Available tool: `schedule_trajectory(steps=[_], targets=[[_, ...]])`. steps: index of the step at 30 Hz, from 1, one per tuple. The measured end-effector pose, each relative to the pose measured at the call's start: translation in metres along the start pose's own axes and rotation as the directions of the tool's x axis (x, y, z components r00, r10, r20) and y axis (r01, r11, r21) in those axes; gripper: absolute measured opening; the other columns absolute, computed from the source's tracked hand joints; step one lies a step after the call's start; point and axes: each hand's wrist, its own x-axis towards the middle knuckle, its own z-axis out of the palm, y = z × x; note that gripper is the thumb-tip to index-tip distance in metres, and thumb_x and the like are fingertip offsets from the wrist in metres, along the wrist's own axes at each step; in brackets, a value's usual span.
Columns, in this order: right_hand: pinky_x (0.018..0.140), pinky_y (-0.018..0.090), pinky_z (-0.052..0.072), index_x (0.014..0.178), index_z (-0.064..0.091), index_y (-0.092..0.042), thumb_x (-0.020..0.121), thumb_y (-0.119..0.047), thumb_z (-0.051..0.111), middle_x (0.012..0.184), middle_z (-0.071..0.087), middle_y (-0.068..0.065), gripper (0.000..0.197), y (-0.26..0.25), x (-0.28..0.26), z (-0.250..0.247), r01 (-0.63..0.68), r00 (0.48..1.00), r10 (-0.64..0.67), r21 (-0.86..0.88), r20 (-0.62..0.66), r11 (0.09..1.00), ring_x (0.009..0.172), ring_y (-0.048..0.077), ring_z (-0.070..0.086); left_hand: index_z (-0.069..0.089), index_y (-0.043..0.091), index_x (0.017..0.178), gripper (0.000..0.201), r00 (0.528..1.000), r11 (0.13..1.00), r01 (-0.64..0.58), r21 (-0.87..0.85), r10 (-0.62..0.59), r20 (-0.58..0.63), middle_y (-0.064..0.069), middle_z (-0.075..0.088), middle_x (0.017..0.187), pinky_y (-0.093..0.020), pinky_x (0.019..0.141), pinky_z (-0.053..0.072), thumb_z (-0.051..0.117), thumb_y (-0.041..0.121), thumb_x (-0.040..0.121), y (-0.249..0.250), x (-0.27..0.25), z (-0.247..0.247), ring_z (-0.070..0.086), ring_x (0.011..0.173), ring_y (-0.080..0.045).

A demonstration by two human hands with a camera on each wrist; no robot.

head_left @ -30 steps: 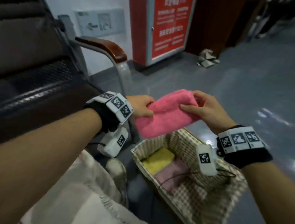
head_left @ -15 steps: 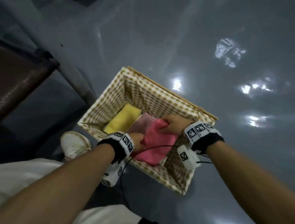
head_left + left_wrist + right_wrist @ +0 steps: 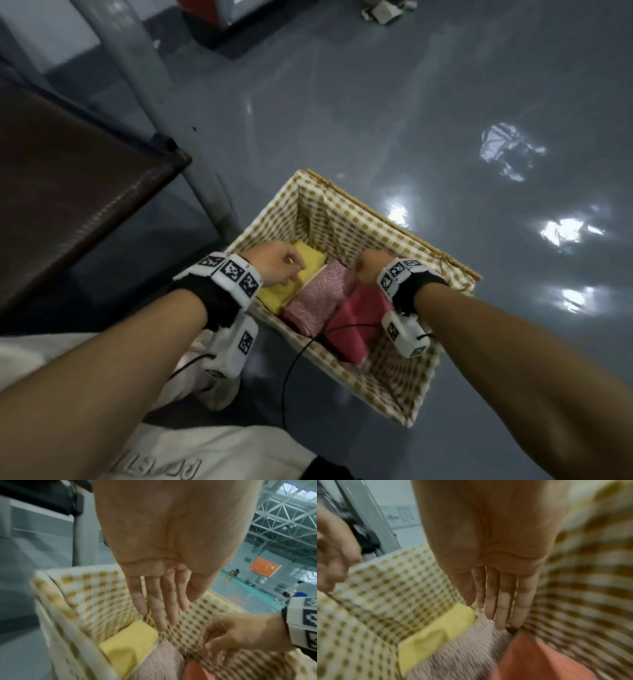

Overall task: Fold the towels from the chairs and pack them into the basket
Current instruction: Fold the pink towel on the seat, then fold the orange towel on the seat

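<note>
A wicker basket (image 3: 404, 233) with a gingham lining stands on the floor. Side by side in it lie a folded yellow towel (image 3: 274, 296), a pale speckled pink towel (image 3: 318, 298) and a bright pink towel (image 3: 363, 305). My left hand (image 3: 277, 267) hovers over the yellow towel and holds nothing; in the left wrist view the left hand (image 3: 161, 608) has straight fingers. My right hand (image 3: 368, 270) is just above the far end of the bright pink towel (image 3: 539, 660). The right hand (image 3: 496, 601) is empty, fingers pointing down.
A dark brown chair seat (image 3: 68, 178) and its grey metal leg (image 3: 164, 102) stand left of the basket. A black cable (image 3: 291, 370) trails from my wrist over the basket's near rim. My shoe (image 3: 219, 394) is by the near left corner. Glossy grey floor lies to the right.
Both hands carried the folded bright pink towel down from beside the chair into the basket. It now lies next to the pale pink towel, and both hands have let go.
</note>
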Motion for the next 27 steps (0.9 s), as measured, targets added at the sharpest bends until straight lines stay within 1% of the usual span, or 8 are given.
schedule_trajectory(steps=[2,7,10,14,21,23,25,27], targets=[[0.063,0.027,0.044,0.086,0.062,-0.004,0.091,-0.018,0.053,0.088,0.062,0.011,0.017,-0.025,-0.011,-0.025,0.108,0.992,-0.109,-0.020,-0.067,0.994,0.080,0.022,0.057,0.067,0.014,0.105,0.019,0.997,0.999,-0.012,-0.050,0.008,-0.083,-0.005,0.071,0.101,-0.020,0.065,0.050,0.052,0.018,0.094,0.000,-0.019,-0.025,0.068,0.087,-0.017],[0.086,0.030,0.049,0.104,0.069,-0.011,0.090,-0.023,0.060,0.105,0.070,0.007,0.021,-0.119,-0.043,-0.102,0.410,0.882,-0.412,-0.057,-0.229,0.910,0.099,0.023,0.063,0.066,0.006,0.099,0.014,0.935,0.990,-0.056,-0.129,0.006,-0.356,-0.014,0.071,0.094,-0.028,0.080,0.053,0.056,0.009,0.091,-0.012,-0.089,-0.108,0.065,0.080,-0.023],[0.084,0.027,0.047,0.107,0.069,-0.013,0.090,-0.020,0.062,0.104,0.071,0.007,0.020,-0.196,-0.068,-0.146,0.545,0.786,-0.556,-0.122,-0.271,0.829,0.098,0.024,0.065,0.067,0.008,0.093,0.010,0.826,0.981,-0.077,-0.180,-0.038,-0.562,-0.010,0.068,0.082,-0.013,0.056,0.047,0.057,0.011,0.090,-0.030,-0.151,-0.167,0.061,0.066,-0.016],[0.083,0.025,0.044,0.101,0.072,-0.016,0.089,-0.021,0.062,0.104,0.072,0.004,0.016,-0.305,-0.106,-0.182,0.669,0.614,-0.735,-0.304,-0.288,0.679,0.100,0.021,0.063,0.065,0.015,0.090,0.008,0.640,0.973,-0.056,-0.223,-0.137,-0.756,-0.001,0.067,0.081,-0.017,0.055,0.047,0.059,0.019,0.090,-0.072,-0.247,-0.226,0.063,0.067,-0.011],[0.079,0.024,0.043,0.095,0.069,-0.023,0.090,-0.028,0.060,0.096,0.068,-0.003,0.012,-0.491,-0.153,-0.166,0.776,0.387,-0.911,-0.484,-0.141,0.404,0.095,0.016,0.062,0.065,0.024,0.083,0.005,0.368,0.939,0.057,-0.340,-0.336,-0.867,-0.001,0.069,0.089,-0.034,0.080,0.051,0.062,0.021,0.086,-0.188,-0.389,-0.234,0.065,0.085,-0.018],[0.080,0.025,0.045,0.098,0.069,-0.023,0.090,-0.029,0.060,0.099,0.069,-0.002,0.014,-0.535,-0.161,-0.149,0.801,0.345,-0.936,-0.498,-0.068,0.332,0.094,0.016,0.062,0.066,0.021,0.084,0.005,0.296,0.920,0.096,-0.379,-0.390,-0.872,-0.003,0.069,0.094,-0.030,0.085,0.050,0.064,0.017,0.084,-0.225,-0.415,-0.222,0.064,0.090,-0.017],[0.079,0.024,0.044,0.101,0.069,-0.021,0.091,-0.029,0.060,0.101,0.069,-0.001,0.016,-0.575,-0.167,-0.127,0.827,0.305,-0.952,-0.495,-0.002,0.266,0.092,0.014,0.060,0.065,0.020,0.082,0.006,0.280,0.892,0.139,-0.431,-0.453,-0.846,-0.004,0.069,0.091,-0.018,0.074,0.048,0.064,0.015,0.084,-0.259,-0.437,-0.206,0.061,0.085,-0.015],[0.078,0.024,0.043,0.100,0.070,-0.021,0.090,-0.028,0.060,0.101,0.069,-0.001,0.016,-0.610,-0.171,-0.100,0.853,0.267,-0.962,-0.478,0.051,0.211,0.090,0.013,0.060,0.067,0.015,0.084,0.004,0.300,0.859,0.231,-0.458,-0.510,-0.806,-0.006,0.068,0.092,-0.020,0.077,0.047,0.064,0.013,0.085,-0.294,-0.457,-0.192,0.060,0.088,-0.017]])
